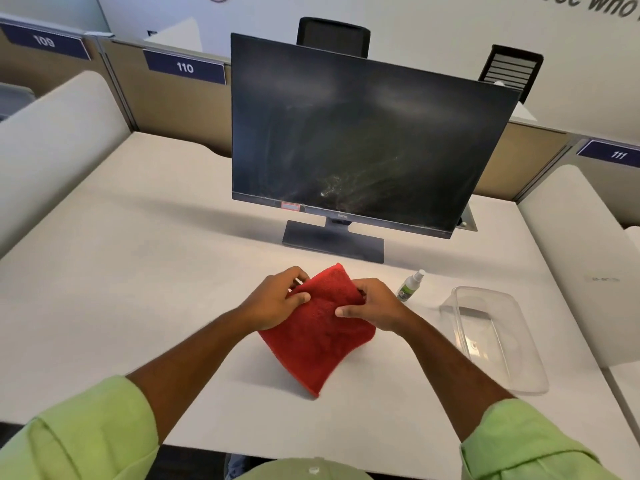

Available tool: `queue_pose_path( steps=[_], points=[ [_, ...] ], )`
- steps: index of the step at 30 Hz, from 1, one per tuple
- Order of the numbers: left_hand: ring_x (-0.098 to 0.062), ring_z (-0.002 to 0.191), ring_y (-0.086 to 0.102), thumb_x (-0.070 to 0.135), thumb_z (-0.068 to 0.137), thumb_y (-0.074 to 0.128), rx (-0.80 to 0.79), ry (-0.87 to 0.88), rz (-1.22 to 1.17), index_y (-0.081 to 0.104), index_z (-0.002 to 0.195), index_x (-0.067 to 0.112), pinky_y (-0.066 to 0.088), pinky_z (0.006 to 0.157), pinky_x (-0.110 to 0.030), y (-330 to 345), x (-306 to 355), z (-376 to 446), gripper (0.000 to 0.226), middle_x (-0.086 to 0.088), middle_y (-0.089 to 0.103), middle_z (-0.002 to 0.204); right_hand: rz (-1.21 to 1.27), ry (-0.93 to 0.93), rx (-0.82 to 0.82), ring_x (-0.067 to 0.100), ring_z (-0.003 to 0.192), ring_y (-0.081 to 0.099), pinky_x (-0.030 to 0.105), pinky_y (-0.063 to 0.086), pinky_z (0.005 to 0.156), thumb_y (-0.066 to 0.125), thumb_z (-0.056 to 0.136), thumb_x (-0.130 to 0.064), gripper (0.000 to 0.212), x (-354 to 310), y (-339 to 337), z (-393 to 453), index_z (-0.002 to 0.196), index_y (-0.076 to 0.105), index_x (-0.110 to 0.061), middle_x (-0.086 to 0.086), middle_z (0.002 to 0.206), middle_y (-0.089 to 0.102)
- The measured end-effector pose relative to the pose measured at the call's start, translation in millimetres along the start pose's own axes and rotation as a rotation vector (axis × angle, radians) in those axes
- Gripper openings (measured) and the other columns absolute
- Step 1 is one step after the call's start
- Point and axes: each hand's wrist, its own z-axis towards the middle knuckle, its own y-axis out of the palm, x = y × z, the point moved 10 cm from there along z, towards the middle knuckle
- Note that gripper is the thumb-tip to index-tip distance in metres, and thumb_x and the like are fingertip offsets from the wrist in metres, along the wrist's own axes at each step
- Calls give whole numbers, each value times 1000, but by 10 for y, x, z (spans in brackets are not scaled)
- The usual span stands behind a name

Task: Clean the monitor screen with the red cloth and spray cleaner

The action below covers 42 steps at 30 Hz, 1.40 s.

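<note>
Both hands hold the red cloth [317, 327] above the bench [138, 271], in front of the monitor [360, 133]. The left hand [277, 301] pinches the cloth's upper left edge; the right hand [375, 304] grips its upper right edge. The dark screen shows streaks and smears. The spray cleaner [410, 285] stands right of the cloth, beside a clear plastic container [498, 341].
</note>
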Motion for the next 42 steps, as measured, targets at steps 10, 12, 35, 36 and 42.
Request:
queue_pose_path(
  steps=[10, 12, 35, 36, 42],
  points=[
    [-29, 101, 63, 58, 91, 54, -147, -306, -963, 69, 119, 13, 55, 93, -47, 51, -468, -170, 55, -16, 67, 107, 554, 69, 90, 19, 102, 77, 30, 60, 88, 88, 79, -41, 47, -1, -47, -285, 119, 73, -21, 1, 112, 81],
    [-33, 117, 61, 64, 88, 52, -189, -361, -1182, 62, 131, 17, 46, 106, -57, 277, -485, -215, 65, -19, 64, 125, 736, 79, 123, 24, 104, 77, 32, 61, 86, 89, 76, -37, 53, 11, -45, -329, 122, 72, -16, 8, 116, 80],
    [-19, 115, 61, -4, 74, 81, -31, 38, -295, 70, 118, 33, 58, 91, -29, -190, 138, -74, 58, 7, 63, 126, 339, -23, 322, 14, 125, 56, 24, 58, 94, 99, 69, -24, 98, -159, -137, -585, 145, 44, -54, -19, 140, 47],
    [-17, 112, 61, -2, 73, 83, 34, 38, -230, 72, 115, 32, 55, 91, -22, -271, 112, -81, 55, 7, 65, 123, 239, -43, 334, 14, 124, 56, 20, 54, 93, 98, 69, -18, 88, -213, -138, -580, 137, 54, -52, -15, 136, 51],
    [-11, 95, 55, 19, 71, 89, 300, 199, 52, 77, 100, 31, 54, 85, -29, -698, 155, -239, 34, 10, 62, 98, -1, -84, 646, 5, 97, 59, 7, 46, 78, 95, 71, -11, 36, -483, -253, -603, 100, 82, -30, -11, 100, 55]
  ],
)
